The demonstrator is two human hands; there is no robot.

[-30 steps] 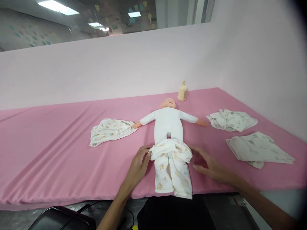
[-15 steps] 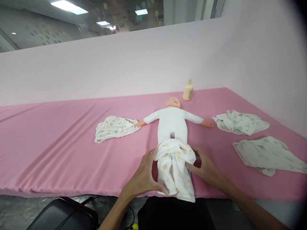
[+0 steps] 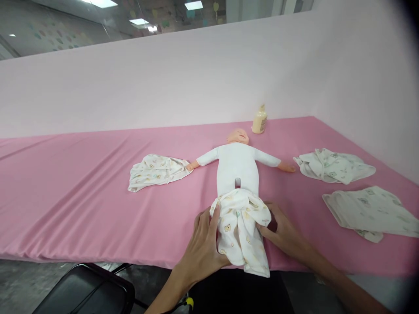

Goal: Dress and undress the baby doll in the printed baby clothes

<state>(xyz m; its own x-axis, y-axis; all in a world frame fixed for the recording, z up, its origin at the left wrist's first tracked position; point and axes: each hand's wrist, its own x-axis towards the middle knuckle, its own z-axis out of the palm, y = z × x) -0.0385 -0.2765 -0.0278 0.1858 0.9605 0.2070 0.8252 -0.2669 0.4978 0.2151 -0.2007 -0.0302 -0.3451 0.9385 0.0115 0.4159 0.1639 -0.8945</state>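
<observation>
A baby doll (image 3: 238,168) in a white long-sleeved body lies on its back, arms spread, head at the far end. Printed baby trousers (image 3: 241,231) cover its legs, bunched around the upper legs, the leg ends hanging over the table's near edge. At the left side of the waistband my left hand (image 3: 204,244) grips the cloth, index finger on top, the other fingers partly hidden behind. My right hand (image 3: 283,229) pinches the right side of the waistband, thumb in front and fingers behind.
A pink sheet (image 3: 81,196) covers the table. Printed cloth garments lie to the left (image 3: 157,171) and the right, one folded (image 3: 369,211) and one crumpled (image 3: 334,165). A cream pump bottle (image 3: 259,121) stands near the white wall. A black chair (image 3: 88,290) is below left.
My left index finger has moved onto the left edge of the waistband, and the left thumb sits slightly lower beside the trouser leg. My right hand keeps its grip. The view has shifted slightly.
</observation>
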